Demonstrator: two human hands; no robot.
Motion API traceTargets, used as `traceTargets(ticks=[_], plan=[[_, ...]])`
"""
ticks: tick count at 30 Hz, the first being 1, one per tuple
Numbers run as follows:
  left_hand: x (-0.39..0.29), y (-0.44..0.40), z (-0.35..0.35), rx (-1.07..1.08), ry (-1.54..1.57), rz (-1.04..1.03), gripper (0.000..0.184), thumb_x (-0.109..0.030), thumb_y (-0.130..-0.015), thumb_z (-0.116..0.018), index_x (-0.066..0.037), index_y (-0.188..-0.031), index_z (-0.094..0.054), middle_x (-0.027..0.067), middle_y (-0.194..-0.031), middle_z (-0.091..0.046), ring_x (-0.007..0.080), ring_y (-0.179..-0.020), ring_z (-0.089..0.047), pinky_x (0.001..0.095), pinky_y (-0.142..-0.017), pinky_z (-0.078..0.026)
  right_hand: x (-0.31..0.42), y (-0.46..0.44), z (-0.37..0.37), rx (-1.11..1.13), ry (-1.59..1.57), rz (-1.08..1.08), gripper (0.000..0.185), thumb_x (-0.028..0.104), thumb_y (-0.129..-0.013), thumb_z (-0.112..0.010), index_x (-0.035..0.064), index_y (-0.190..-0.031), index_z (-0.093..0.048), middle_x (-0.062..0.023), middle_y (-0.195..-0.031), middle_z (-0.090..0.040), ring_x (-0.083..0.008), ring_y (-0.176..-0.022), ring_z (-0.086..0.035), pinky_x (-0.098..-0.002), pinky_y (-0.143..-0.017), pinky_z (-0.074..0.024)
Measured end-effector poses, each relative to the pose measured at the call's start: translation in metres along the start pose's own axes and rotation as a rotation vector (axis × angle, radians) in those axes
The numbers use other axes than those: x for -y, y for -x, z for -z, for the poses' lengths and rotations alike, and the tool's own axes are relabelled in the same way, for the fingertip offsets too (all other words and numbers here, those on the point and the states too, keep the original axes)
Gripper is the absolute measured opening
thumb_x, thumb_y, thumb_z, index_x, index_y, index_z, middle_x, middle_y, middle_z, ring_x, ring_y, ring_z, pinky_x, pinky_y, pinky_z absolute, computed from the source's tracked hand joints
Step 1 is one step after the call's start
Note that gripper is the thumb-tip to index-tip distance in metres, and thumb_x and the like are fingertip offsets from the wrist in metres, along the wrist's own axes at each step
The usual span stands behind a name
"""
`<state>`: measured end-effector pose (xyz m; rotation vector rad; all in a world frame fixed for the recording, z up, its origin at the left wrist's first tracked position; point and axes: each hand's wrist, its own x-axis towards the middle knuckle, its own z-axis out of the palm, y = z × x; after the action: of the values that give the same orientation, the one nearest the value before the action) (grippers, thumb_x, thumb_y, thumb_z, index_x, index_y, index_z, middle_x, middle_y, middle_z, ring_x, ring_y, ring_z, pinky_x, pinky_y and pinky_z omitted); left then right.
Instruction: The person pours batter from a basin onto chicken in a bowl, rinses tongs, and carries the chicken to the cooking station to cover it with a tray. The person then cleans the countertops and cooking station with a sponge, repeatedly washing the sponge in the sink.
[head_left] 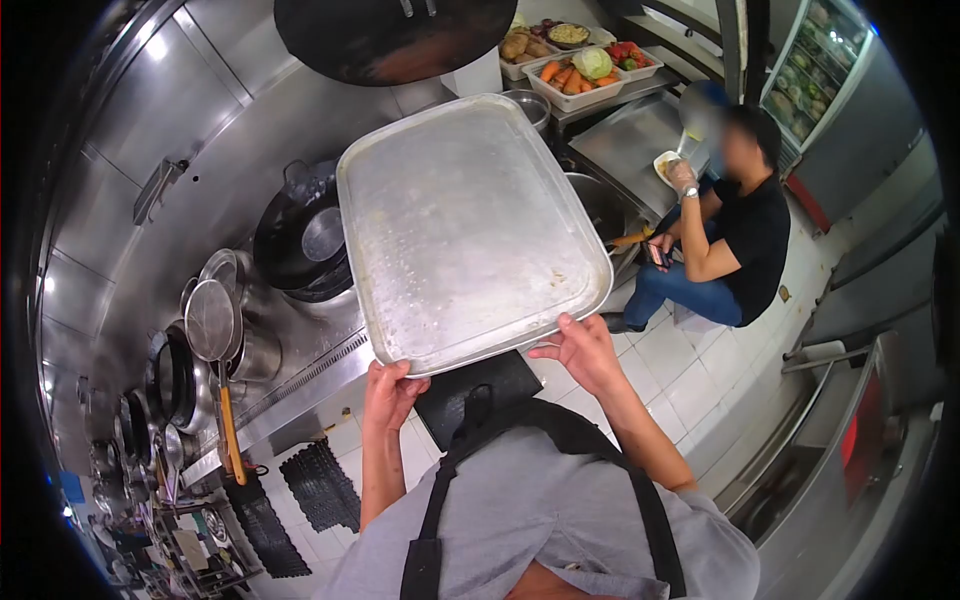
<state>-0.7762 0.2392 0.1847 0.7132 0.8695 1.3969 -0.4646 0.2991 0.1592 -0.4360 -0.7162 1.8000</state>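
A large metal tray (460, 225) with a raised rim and rounded corners is held up in front of me, its broad face toward the camera. Drops and a few small bits of residue dot the lower part of that face. My left hand (393, 390) grips the near left corner, thumb on the rim. At the near right edge, my right hand (578, 352) pinches the rim between thumb and fingers. The tray hides part of the stove and counter behind it.
Left of the tray, woks (305, 235) sit on the steel range. A wooden-handled strainer (212, 320) and several pots stand nearer. A person (745, 215) sits at right, holding a small bowl and a phone. Vegetable bins (580, 82) are at the back; rubber mats (322, 485) lie on the floor.
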Motion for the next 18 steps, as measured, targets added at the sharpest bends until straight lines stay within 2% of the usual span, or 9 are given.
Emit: traceTargets(ticks=[2,5,6,9,12,15,16,18], plan=[[-0.004,-0.008,-0.002,0.002,-0.045,0.014,0.019,-0.01,-0.086,-0.062,0.004,-0.099,-0.059,0.0107,-0.074,-0.062,0.0115,-0.051,-0.045,0.0303,-0.053,-0.04,-0.001,-0.005,0.0,-0.03,-0.051,0.02,0.035,0.015,-0.096,-0.057,-0.0051,-0.124,-0.052,-0.0182,-0.117,-0.064,-0.03,-0.101,-0.067,-0.0468,-0.084,-0.0585],[-0.005,-0.029,-0.007,0.037,-0.053,0.093,0.016,-0.011,-0.087,-0.062,0.004,-0.095,-0.06,0.0107,-0.072,-0.062,0.011,-0.051,-0.045,0.03,-0.054,-0.04,-0.002,-0.018,-0.006,-0.187,-0.019,0.169,0.031,0.01,-0.093,-0.057,-0.0064,-0.119,-0.056,-0.0192,-0.112,-0.066,-0.0304,-0.097,-0.068,-0.0481,-0.086,-0.0582],[-0.001,-0.038,-0.004,0.084,-0.083,0.111,0.028,-0.014,-0.088,-0.063,0.004,-0.108,-0.056,0.0075,-0.077,-0.059,0.0112,-0.053,-0.047,0.0286,-0.055,-0.042,-0.004,-0.023,0.003,-0.187,-0.047,0.199,0.037,0.009,-0.091,-0.058,-0.0053,-0.125,-0.051,-0.0192,-0.119,-0.063,-0.0316,-0.104,-0.066,-0.0511,-0.09,-0.0556],[0.003,-0.069,-0.015,0.247,-0.163,0.129,0.025,-0.017,-0.092,-0.061,0.002,-0.108,-0.058,0.0089,-0.081,-0.061,0.0108,-0.058,-0.048,0.0284,-0.056,-0.042,-0.001,-0.043,-0.009,-0.3,-0.266,0.159,0.048,0.004,-0.089,-0.059,-0.003,-0.134,-0.044,-0.0178,-0.129,-0.056,-0.031,-0.116,-0.059,-0.0514,-0.098,-0.0505],[-0.007,-0.091,-0.03,0.377,-0.273,0.219,0.026,-0.023,-0.098,-0.058,0.001,-0.107,-0.06,0.0089,-0.087,-0.065,0.011,-0.064,-0.051,0.0278,-0.059,-0.044,-0.001,-0.069,-0.003,-0.472,-0.136,0.321,0.059,-0.001,-0.088,-0.06,0.0005,-0.142,-0.036,-0.0149,-0.137,-0.049,-0.0303,-0.125,-0.051,-0.0491,-0.105,-0.0452],[-0.013,-0.12,-0.01,0.669,-0.523,0.134,0.032,-0.03,-0.1,-0.056,0.001,-0.105,-0.061,0.0078,-0.092,-0.066,0.0111,-0.067,-0.054,0.0257,-0.063,-0.046,0.027,-0.079,-0.003,-0.557,-0.092,0.399,0.063,-0.005,-0.087,-0.059,0.0028,-0.144,-0.034,-0.0138,-0.14,-0.047,-0.0303,-0.127,-0.049,-0.0466,-0.108,-0.0425],[-0.015,-0.127,0.002,0.72,-0.608,0.174,0.036,-0.031,-0.099,-0.058,0.002,-0.112,-0.061,0.0066,-0.093,-0.066,0.0102,-0.072,-0.056,0.0242,-0.067,-0.047,0.036,-0.082,0.002,-0.586,-0.057,0.443,0.064,-0.006,-0.087,-0.059,0.0028,-0.145,-0.034,-0.014,-0.141,-0.046,-0.0308,-0.127,-0.048,-0.047,-0.109,-0.0419],[-0.009,-0.136,0.042,0.681,-0.681,0.196,0.037,-0.029,-0.098,-0.06,0.002,-0.117,-0.06,0.0061,-0.092,-0.066,0.0098,-0.073,-0.056,0.0241,-0.066,-0.047,0.06,-0.083,-0.006,-0.603,0.131,0.558,0.067,-0.008,-0.086,-0.059,0.0039,-0.146,-0.033,-0.0131,-0.142,-0.045,-0.0294,-0.128,-0.047,-0.0459,-0.109,-0.0406]])
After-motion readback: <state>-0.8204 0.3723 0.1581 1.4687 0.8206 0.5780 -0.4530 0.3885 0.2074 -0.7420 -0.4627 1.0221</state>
